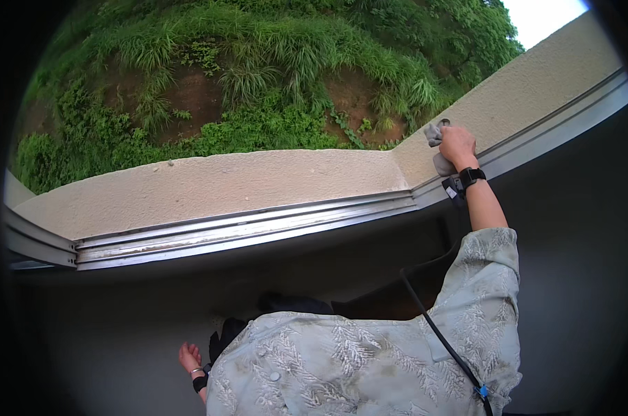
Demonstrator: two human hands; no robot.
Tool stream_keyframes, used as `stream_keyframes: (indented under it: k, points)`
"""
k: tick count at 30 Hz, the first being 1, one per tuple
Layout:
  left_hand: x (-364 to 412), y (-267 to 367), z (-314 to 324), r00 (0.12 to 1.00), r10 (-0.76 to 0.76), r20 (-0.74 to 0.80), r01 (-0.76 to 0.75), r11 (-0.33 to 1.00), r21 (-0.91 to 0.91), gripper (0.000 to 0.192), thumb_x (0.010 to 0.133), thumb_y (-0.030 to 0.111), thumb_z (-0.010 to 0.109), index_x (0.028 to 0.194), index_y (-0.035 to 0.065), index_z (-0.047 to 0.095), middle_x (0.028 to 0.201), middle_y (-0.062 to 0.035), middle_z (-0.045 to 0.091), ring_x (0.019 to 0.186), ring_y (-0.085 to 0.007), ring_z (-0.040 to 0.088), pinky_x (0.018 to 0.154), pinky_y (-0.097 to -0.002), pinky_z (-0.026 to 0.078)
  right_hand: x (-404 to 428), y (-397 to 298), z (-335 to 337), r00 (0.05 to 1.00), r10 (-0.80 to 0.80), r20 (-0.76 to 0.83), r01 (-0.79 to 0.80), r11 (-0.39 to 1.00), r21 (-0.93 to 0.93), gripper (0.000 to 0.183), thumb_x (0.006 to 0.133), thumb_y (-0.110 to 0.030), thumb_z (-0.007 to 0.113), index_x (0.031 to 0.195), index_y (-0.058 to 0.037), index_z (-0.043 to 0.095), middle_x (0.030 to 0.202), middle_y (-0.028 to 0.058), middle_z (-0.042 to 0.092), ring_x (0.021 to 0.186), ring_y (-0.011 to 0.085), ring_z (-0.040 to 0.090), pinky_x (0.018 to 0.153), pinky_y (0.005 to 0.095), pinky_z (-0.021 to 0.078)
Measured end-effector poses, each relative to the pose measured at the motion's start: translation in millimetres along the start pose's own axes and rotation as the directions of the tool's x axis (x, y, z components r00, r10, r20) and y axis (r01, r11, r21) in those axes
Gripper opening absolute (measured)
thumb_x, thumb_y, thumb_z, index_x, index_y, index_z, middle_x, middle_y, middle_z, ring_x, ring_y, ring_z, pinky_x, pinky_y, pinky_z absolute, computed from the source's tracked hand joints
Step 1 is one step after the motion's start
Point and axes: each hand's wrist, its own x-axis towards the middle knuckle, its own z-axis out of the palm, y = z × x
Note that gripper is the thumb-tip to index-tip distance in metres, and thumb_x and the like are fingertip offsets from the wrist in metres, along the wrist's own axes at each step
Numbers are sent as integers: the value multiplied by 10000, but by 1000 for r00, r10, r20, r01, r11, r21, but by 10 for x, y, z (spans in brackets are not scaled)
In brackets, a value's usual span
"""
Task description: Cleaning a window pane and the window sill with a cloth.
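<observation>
At the upper right, my right hand (458, 145) grips a crumpled grey cloth (433, 134). Part of the cloth bunches above the fist and part hangs below it, against the pale textured outer window reveal (522, 88), beside the metal window frame (501, 161). My left hand (190, 357) hangs low at my left side, its fingers loosely curled and nothing visible in it. Before me runs the aluminium sliding-window track (241, 229), with brownish dirt along its grooves.
Beyond the track lies a rough cream ledge (230, 182) with small bits on it. A grassy earth bank (272, 83) rises outside. Dark wall (137, 312) stands below the window. A black cable (444, 340) crosses my patterned shirt, and devices are strapped at both wrists.
</observation>
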Motion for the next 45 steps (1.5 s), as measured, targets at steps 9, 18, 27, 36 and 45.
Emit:
stream_keyframes:
  k: [9,18,27,36,45]
  points:
    - [-225,720,625,984,74,165,-84,995,56,366,924,414,542,1210,191,583,1025,-22,681,832,-110,647,574,-221,430,-1090,-680,1615,930,-340,142,317,934,164,157,711,-128,632,861,-108,676,937,94,680,974,288,615,741,432,527]
    - [-298,387,-12,996,-85,30,85,996,2,322,912,348,563,1169,156,565,939,-41,693,702,-118,653,480,-227,440,-1517,-2319,-212,711,-702,-38,643,627,439,131,685,-94,618,810,-65,645,777,161,656,809,324,658,689,444,521]
    - [-415,360,-557,999,37,-28,-45,925,-377,342,908,340,580,1171,122,558,948,-58,687,735,-125,656,509,-222,455,-1273,-4883,-2841,708,-289,-644,364,-632,684,233,781,-203,715,959,-58,673,794,123,703,693,220,678,672,324,515]
    - [-643,-982,-1511,927,-265,-264,31,757,-652,324,886,355,563,1110,121,568,963,-53,674,780,-148,657,520,-250,478,-2502,-6223,-3098,19,-540,-841,988,-117,97,381,781,-165,588,1158,-108,606,1021,85,619,1016,253,562,819,386,450]
    - [-431,-1203,-1405,950,-286,-125,143,754,-641,363,908,357,529,1173,110,560,1033,-73,682,817,-164,667,527,-260,482,-2289,-5720,-3370,75,-956,-285,980,18,197,276,761,-133,591,1030,-144,650,934,85,662,946,281,634,732,416,516]
